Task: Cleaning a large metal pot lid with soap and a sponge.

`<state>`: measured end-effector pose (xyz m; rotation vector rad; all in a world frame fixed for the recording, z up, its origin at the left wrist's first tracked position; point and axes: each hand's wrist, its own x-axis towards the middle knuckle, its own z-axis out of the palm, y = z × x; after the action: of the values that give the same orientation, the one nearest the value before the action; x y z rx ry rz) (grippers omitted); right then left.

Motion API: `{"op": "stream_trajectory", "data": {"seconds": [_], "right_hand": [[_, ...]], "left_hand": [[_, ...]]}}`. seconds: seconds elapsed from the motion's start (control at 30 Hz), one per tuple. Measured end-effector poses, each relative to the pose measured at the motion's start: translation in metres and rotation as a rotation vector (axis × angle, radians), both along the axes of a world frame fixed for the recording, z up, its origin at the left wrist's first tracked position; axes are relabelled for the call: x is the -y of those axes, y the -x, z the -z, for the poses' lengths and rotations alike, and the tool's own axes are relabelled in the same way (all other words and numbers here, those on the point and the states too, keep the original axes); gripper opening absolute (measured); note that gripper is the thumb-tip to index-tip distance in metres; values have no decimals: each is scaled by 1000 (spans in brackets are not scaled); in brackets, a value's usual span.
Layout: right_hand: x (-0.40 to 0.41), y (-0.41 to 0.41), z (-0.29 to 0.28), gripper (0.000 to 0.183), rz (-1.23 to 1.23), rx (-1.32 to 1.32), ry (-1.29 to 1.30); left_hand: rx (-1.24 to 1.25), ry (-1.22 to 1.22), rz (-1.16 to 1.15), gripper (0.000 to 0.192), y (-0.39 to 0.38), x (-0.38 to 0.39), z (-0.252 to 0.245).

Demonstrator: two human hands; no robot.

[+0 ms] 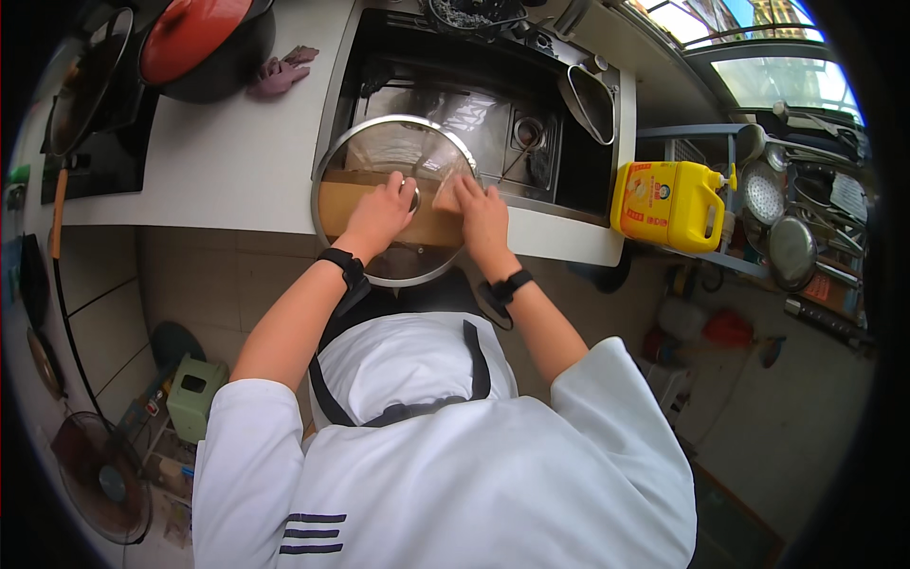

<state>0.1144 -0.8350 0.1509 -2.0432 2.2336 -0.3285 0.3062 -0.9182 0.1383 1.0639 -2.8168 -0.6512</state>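
Observation:
A round glass pot lid [398,153] with a metal rim is held over the front edge of the sink [455,110]. My left hand [379,219] grips the lid at its central knob [415,196]. In my right hand [485,219] is a pale pinkish cloth [448,193], pressed on the glass near the right side of the rim. Through the glass show the brown front ledge and part of the sink basin. Both wrists wear black bands.
A yellow jug [668,206] with a pump stands right of the sink, before a rack of utensils [789,199]. To the left are a black pot with a red lid [192,43] and a mauve cloth [281,75] on the white counter [234,163]. A strainer [590,103] leans in the sink's right corner.

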Motion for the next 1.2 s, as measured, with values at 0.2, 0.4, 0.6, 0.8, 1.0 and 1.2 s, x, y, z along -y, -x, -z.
{"op": "stream_trajectory", "data": {"seconds": [0.2, 0.4, 0.6, 0.8, 1.0, 1.2], "right_hand": [[21, 3, -6, 46, -46, -23, -31], [-9, -8, -2, 46, -91, -88, -54], [32, 13, -7, 44, -50, -131, -146], [-18, -9, -2, 43, -142, -132, -54], [44, 16, -1, 42, -76, -133, -151], [-13, -5, -1, 43, -108, -97, -37]], "left_hand": [[-34, 23, 3, 53, 0, -2, -1], [35, -5, 9, 55, -1, -2, -4], [-6, 30, 11, 55, -1, -2, 0], [-19, 77, -12, 46, -1, -4, 0], [-55, 120, -2, 50, 0, -4, 3], [-17, 79, -10, 51, -1, -5, 3]]}}
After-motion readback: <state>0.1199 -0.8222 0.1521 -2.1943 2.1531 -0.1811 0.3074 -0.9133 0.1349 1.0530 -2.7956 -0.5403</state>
